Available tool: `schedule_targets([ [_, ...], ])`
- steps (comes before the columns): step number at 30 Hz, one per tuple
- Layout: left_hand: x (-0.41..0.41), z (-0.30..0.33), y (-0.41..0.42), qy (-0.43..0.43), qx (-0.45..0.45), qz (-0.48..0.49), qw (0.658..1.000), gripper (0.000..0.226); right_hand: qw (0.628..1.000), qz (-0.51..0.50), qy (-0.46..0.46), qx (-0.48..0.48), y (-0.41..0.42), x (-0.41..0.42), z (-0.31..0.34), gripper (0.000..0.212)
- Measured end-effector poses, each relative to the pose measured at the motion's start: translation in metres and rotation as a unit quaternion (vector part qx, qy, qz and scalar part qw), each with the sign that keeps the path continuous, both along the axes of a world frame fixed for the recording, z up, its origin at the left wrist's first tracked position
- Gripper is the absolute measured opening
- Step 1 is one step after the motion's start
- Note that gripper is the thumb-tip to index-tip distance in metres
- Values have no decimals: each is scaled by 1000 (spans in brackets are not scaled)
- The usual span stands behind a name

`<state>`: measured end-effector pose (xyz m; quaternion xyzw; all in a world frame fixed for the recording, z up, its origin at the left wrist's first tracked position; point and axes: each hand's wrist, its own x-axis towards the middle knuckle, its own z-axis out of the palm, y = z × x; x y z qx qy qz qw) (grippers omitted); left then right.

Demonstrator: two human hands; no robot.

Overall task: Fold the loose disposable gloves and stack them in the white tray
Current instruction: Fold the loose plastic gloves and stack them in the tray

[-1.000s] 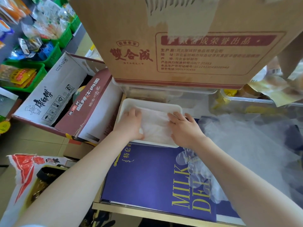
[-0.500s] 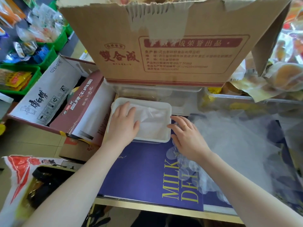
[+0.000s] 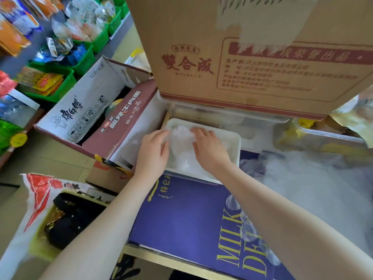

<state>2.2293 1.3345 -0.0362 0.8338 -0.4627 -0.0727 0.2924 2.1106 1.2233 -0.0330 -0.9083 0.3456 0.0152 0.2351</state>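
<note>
Head view finds your left hand point(image 3: 153, 148) at the left rim of the white tray point(image 3: 236, 138), fingers straight and lying on the folded gloves point(image 3: 182, 144) inside it. Your right hand point(image 3: 209, 147) lies flat on the same stack from the right, fingers spread loosely, no pinch visible. Both grips press rather than grasp.

Folded gloves fill the tray's left and middle; a strip of bare tray floor shows along its right side. The tray's far edge sits close under a clear plastic bin point(image 3: 222, 113), which carries a tall cardboard box point(image 3: 252, 57) that hangs over the tray's back. Its left rim runs just beside a maroon noodle carton point(image 3: 121, 126) standing off the bench edge. Its near rim rests on a purple milk carton point(image 3: 181, 215) whose flat top lies bare between your forearms.

Loose gloves point(image 3: 314, 182) lie heaped to the right of the tray, spreading across the purple carton, with a few translucent fingers trailing over the yellow lettering. Behind that heap stands a second clear container point(image 3: 323, 138). The bench's gold edge point(image 3: 171, 259) runs along the near side, below your arms.
</note>
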Motion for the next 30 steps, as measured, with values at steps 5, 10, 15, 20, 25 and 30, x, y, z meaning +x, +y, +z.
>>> schedule_targets([
  [5, 2, -2, 4, 21, -26, 11, 999, 29, 998, -27, 58, -11, -3, 25, -11, 41],
  [10, 0, 0, 5, 30, -26, 1, 999, 26, 992, -51, 110, -35, -1, 36, -12, 45],
  [15, -3, 2, 2, 4, -17, 11, 1000, 24, 988, -40, 91, -119, -2, 28, -6, 24],
  [20, -9, 1, -8, -64, 43, -21, 997, 34, 997, -59, -47, -11, -13, 8, 0, 14],
  [25, -24, -5, -22, -92, 18, 0, 996, 39, 981, -49, -139, 123, -20, -6, -1, 17],
  [30, -24, -7, -23, -37, -63, 14, 997, 25, 976, -29, -181, 116, -19, -11, -1, 28],
])
